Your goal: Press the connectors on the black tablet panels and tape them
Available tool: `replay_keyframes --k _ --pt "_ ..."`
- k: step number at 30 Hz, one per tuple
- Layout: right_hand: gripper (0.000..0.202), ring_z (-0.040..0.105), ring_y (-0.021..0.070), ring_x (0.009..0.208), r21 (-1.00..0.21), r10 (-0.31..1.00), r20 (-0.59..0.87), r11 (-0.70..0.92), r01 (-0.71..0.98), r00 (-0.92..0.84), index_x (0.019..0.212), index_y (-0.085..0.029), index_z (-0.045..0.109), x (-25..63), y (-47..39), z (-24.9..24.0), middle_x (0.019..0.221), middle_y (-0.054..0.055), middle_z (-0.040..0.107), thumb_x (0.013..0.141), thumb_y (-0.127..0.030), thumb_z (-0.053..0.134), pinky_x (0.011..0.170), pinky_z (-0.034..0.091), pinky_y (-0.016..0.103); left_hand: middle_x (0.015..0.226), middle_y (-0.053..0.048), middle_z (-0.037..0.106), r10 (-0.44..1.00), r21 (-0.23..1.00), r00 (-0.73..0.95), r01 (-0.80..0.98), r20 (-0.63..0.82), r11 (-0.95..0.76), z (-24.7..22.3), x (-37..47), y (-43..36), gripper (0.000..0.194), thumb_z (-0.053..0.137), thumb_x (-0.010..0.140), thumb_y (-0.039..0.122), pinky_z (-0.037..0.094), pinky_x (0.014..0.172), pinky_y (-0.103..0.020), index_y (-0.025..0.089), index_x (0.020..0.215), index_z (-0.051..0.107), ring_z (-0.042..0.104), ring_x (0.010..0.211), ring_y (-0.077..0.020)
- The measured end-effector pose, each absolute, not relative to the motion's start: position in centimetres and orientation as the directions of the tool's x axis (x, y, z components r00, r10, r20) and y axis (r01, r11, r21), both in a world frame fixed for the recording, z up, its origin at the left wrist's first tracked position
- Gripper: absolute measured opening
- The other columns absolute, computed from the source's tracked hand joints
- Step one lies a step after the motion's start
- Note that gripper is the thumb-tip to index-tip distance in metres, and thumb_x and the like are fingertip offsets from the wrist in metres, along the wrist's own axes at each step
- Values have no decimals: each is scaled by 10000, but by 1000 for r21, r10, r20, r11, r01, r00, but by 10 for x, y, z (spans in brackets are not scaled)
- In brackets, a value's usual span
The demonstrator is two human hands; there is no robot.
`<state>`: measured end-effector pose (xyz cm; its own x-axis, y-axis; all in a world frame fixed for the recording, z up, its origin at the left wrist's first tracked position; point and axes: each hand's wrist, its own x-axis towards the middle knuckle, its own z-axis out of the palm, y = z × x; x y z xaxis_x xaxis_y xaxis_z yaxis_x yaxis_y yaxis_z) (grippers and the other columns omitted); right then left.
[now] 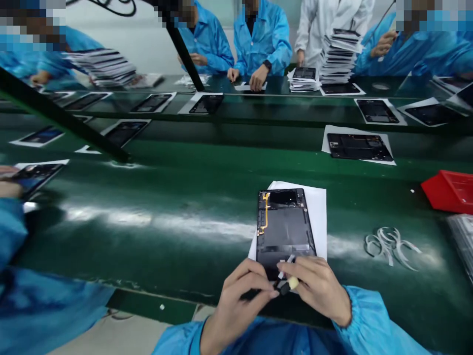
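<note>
In front of me a black tablet back housing [286, 224] lies on a white sheet of paper [320, 222], with a yellow flex cable [266, 212] along its left side. Over the near end of the housing my two hands come together. My left hand [242, 291] pinches the lower end of a small black-and-white strip [281, 274] between thumb and fingertip. Closed around its upper part are the fingers of my right hand [320, 283]. A pale yellow tip and a black tip show under the right fingers; I cannot tell whether they are finger covers or parts.
Several curled white strips [389, 245] lie to the right, near a red bin [449, 192]. Another tablet housing [360, 146] rests on paper farther back. A green post [70, 116] slants across the left. Co-workers in blue sit opposite, beside paper stacks [338, 56].
</note>
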<state>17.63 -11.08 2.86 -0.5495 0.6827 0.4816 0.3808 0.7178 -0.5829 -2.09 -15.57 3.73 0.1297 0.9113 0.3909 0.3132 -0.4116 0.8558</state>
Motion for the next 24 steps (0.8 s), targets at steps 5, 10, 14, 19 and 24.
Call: replay_keyframes --k 5,10,14,19,24 --pt "325 548 151 572 -299 539 582 838 456 -609 1175 -120 613 175 -115 23 626 17 565 952 -84 380 558 445 284 859 -47 605 992 998 109 -3 -67 68 35 -16 -170 293 652 843 397 491 673 -236 185 1030 576 585 734 -135" --pt "360 527 161 571 -278 569 547 815 508 -614 1238 -96 579 178 -120 19 633 17 553 938 -54 384 533 418 295 667 -28 607 882 900 273 -100 -385 424 39 -12 -155 417 673 785 526 469 626 -232 122 844 587 568 607 -111" --pt "394 552 141 560 -436 695 487 718 542 -529 1320 -149 521 187 -128 18 658 1 594 936 -92 453 550 451 275 623 -16 618 863 879 306 -134 -402 457 38 -9 -146 394 695 772 503 448 572 -209 128 753 576 550 559 -96" --pt "297 666 151 679 -548 789 392 613 569 -473 1233 -206 580 196 -142 28 790 22 699 941 -201 524 654 520 275 686 -29 640 891 937 345 -76 -297 341 31 3 -146 300 638 846 420 474 584 -226 121 863 652 569 575 -109" --pt "356 674 183 707 -403 772 325 635 659 -546 1241 -163 563 204 -152 40 779 48 690 974 -135 328 665 533 308 796 -52 687 933 952 358 268 46 -149 34 10 -147 230 495 947 269 506 676 -248 190 917 708 626 714 -155"
